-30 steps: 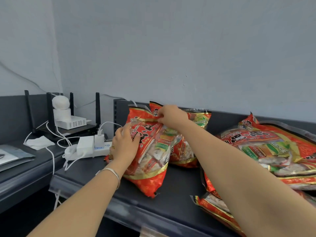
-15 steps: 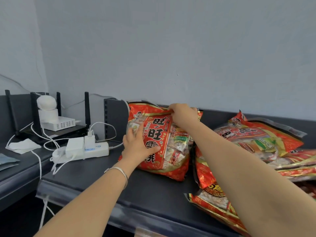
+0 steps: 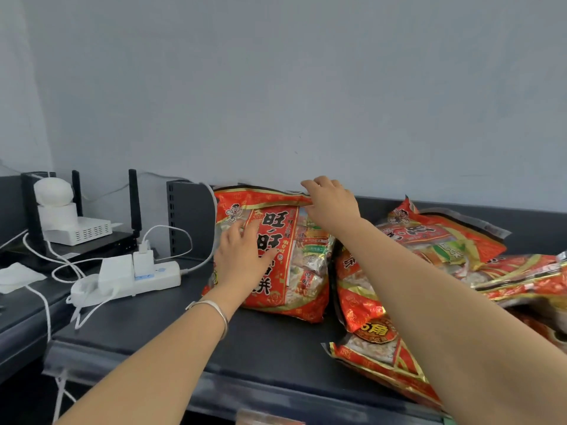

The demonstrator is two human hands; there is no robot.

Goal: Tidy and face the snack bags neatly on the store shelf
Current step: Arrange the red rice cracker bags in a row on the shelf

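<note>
A red snack bag [image 3: 294, 265] stands upright on the dark shelf [image 3: 184, 326], leaning back against the wall. My left hand [image 3: 242, 259] lies flat on its front with fingers spread. My right hand [image 3: 329, 204] hovers at the bag's top edge, its fingers loose and not gripping. A pile of several more red snack bags [image 3: 429, 256] lies untidy to the right, partly under my right forearm.
A white power strip [image 3: 144, 277] with plugs and cables lies on the shelf's left end. Beyond it stand a black router [image 3: 92, 240] with antennas and a white device [image 3: 70, 219]. A black shelf divider [image 3: 187, 222] stands left of the upright bag.
The bag was stood upright and pushed back against the wall. My right hand has let go of its top edge. My left hand slid up the bag's front.
</note>
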